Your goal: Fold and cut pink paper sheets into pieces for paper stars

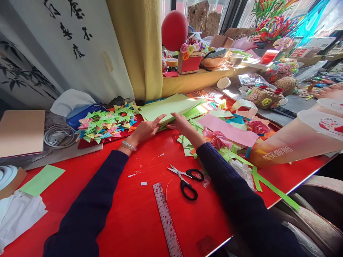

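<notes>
A stack of light green paper (168, 109) lies at the far side of the red table. My left hand (147, 131), with a clear beaded bracelet at the wrist, rests at the stack's front edge, its fingers stretched out. From the other side, my right hand (181, 124) touches the same edge with fingers apart. Whether a sheet is pinched between any fingers does not show. Nearer to me lie scissors (185, 179) with black handles, blades spread. Beside them is a clear patterned ruler (167, 219). Left of the stack sits a pile of small folded paper triangles (107, 123).
Paper scraps and a pink strip (227, 130) cover the right side. Tall plastic drink cups (292, 137) stand at the right edge. A green sheet (43, 179) and a coiled white cable (59, 135) lie left. Another person's hand (329, 91) shows at far right.
</notes>
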Motion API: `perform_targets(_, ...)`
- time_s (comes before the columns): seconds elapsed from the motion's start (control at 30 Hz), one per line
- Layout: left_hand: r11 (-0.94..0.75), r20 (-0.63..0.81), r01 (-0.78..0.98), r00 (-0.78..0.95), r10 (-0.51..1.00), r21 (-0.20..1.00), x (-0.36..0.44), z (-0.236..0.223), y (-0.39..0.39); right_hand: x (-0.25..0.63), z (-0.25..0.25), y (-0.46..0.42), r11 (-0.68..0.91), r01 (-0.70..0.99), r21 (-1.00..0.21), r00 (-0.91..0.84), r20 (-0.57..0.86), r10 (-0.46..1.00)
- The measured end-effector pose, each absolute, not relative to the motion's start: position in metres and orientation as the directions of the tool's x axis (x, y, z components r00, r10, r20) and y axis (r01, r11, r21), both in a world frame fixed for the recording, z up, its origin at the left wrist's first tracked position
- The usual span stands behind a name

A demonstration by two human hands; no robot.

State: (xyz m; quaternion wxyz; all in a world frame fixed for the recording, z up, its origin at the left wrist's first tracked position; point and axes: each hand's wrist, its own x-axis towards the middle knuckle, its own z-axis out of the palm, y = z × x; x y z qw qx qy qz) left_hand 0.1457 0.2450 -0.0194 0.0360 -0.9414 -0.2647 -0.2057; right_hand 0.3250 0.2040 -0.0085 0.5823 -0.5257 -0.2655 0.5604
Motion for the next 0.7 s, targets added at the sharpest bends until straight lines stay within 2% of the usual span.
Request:
perform_targets(0.13, -0.878, 0.446, 0.479, 0.785, 0.430, 0.005, 0.144, -0.015, 0.240, 0.328, -0.006, 0.207, -0.128, -0.428, -0.895, 0.311, -0.279, 0.909)
perform_targets(0.3, -0.776, 0.556, 0.629, 0.630, 0.542, 0.043, 0.140, -0.002, 0.244, 0.342, 0.027, 0.201, -0.001, -0.512, -0.859, 0.332, -0.199, 0.922)
perform_targets(0.57, -0.829, 0.244, 0.551, 0.795, 0.556, 0.093, 0.144, -0.010, 0.267, 0.350, 0.062, 0.188, 0.031, -0.557, -0.830, 0.235, -0.122, 0.964)
perform_targets(0.7, -0.817, 0.214, 0.554, 0.788, 0.577, 0.161, 0.142, -0.008, 0.275, 0.343, 0.058, 0.189, 0.005, -0.572, -0.820, 0.213, -0.142, 0.967)
